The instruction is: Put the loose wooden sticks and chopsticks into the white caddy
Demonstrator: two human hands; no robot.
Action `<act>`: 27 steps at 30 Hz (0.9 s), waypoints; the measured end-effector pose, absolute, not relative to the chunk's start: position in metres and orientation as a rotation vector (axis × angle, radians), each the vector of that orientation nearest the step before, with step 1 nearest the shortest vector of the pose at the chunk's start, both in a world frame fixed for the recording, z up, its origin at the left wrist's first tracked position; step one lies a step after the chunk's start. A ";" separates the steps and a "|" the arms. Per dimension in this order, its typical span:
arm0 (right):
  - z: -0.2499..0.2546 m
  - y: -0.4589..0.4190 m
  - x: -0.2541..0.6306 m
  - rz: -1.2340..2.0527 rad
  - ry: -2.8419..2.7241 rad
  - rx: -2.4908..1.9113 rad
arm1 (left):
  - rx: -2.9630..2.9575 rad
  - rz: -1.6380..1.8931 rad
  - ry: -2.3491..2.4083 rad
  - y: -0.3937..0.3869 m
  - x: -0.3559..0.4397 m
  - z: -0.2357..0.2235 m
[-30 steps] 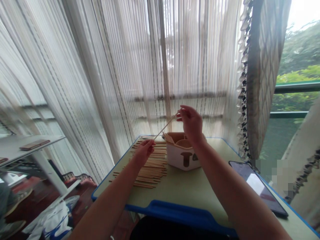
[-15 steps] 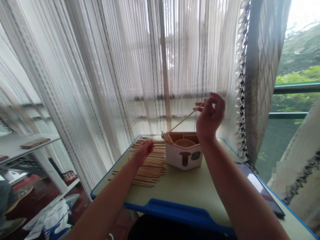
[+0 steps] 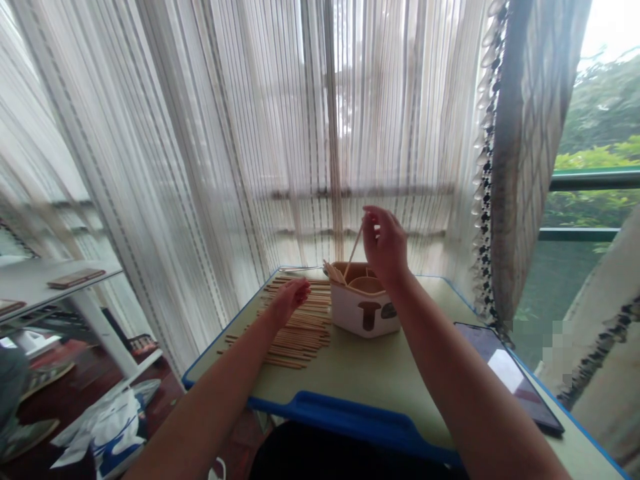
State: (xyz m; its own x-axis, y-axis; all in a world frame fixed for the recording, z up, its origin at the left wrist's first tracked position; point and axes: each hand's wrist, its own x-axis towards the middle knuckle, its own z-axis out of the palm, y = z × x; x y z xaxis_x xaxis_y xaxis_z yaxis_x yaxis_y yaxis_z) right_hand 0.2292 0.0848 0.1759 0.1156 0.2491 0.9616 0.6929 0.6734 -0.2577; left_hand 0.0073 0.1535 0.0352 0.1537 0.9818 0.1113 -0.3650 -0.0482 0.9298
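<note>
My right hand (image 3: pixel 387 245) pinches the upper end of a thin wooden chopstick (image 3: pixel 353 252) above a white box (image 3: pixel 350 315) with a brown inside and several compartments. The chopstick's lower end dips into the left compartment, where several other sticks lean against the rim. Left of the box, many chopsticks (image 3: pixel 295 339) lie side by side in a loose row. Over them rests my left hand (image 3: pixel 291 297), its fingers curled closed; whatever they hold, if anything, is hidden.
The small table (image 3: pixel 370 380) has a blue rim. A tablet or large phone (image 3: pixel 510 373) lies along its right edge. Sheer curtains (image 3: pixel 225 133) hang behind. At left stand a white table (image 3: pixel 30 293) with a brown notebook-like object (image 3: pixel 76 278) and, below, a plastic bag (image 3: pixel 113 427).
My right hand has moved left and slightly down, bringing the chopstick from a long slant to nearly upright in the box's left compartment. My left hand has barely moved.
</note>
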 end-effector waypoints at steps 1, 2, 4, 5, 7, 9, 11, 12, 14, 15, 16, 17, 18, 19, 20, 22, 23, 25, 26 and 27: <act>0.175 0.086 0.229 -0.385 -1.510 -0.857 | 1.055 1.281 0.764 0.154 0.007 0.035; 0.174 0.088 0.229 -0.380 -1.561 -0.886 | 1.041 1.274 0.757 0.155 0.006 0.034; 0.172 0.093 0.229 -0.365 -1.669 -0.943 | 1.023 1.258 0.750 0.157 0.006 0.034; 0.172 0.096 0.229 -0.356 -1.721 -0.964 | 1.020 1.246 0.754 0.158 0.006 0.034; 0.170 0.101 0.230 -0.340 -1.789 -0.985 | 1.034 1.223 0.778 0.159 0.006 0.033; 0.169 0.104 0.229 -0.325 -1.809 -0.987 | 1.085 1.228 0.818 0.159 0.006 0.032; 0.168 0.105 0.228 -0.314 -1.814 -0.987 | 1.215 1.279 0.893 0.157 0.006 0.031; 0.169 0.105 0.228 -0.310 -1.815 -0.987 | 1.329 1.318 0.952 0.156 0.006 0.030; 0.169 0.102 0.227 -0.310 -1.815 -0.987 | 1.663 1.390 1.110 0.153 0.006 0.028; 0.169 0.101 0.227 -0.309 -1.820 -0.989 | 1.866 1.398 1.192 0.152 0.007 0.026; 0.169 0.100 0.226 -0.305 -1.838 -0.997 | 2.070 1.376 1.259 0.150 0.008 0.025; 0.169 0.099 0.226 -0.298 -1.868 -1.010 | 2.254 1.328 1.305 0.148 0.010 0.024; 0.168 0.099 0.225 -0.288 -1.908 -1.027 | 2.404 1.264 1.327 0.146 0.011 0.022; 0.167 0.099 0.225 -0.279 -1.951 -1.047 | 2.516 1.200 1.329 0.145 0.013 0.021; 0.167 0.098 0.225 -0.273 -1.990 -1.071 | 2.593 1.149 1.321 0.144 0.015 0.020; 0.166 0.098 0.224 -0.270 -2.043 -1.127 | 2.678 1.075 1.308 0.142 0.017 0.018; 0.165 0.098 0.223 -0.269 -2.057 -1.156 | 2.698 1.039 1.314 0.142 0.017 0.017; 0.165 0.097 0.223 -0.266 -2.075 -1.206 | 2.708 0.954 1.341 0.142 0.017 0.016; 0.165 0.096 0.223 -0.263 -2.078 -1.221 | 2.706 0.914 1.356 0.142 0.016 0.016; 0.166 0.095 0.223 -0.260 -2.082 -1.228 | 2.701 0.882 1.369 0.142 0.016 0.015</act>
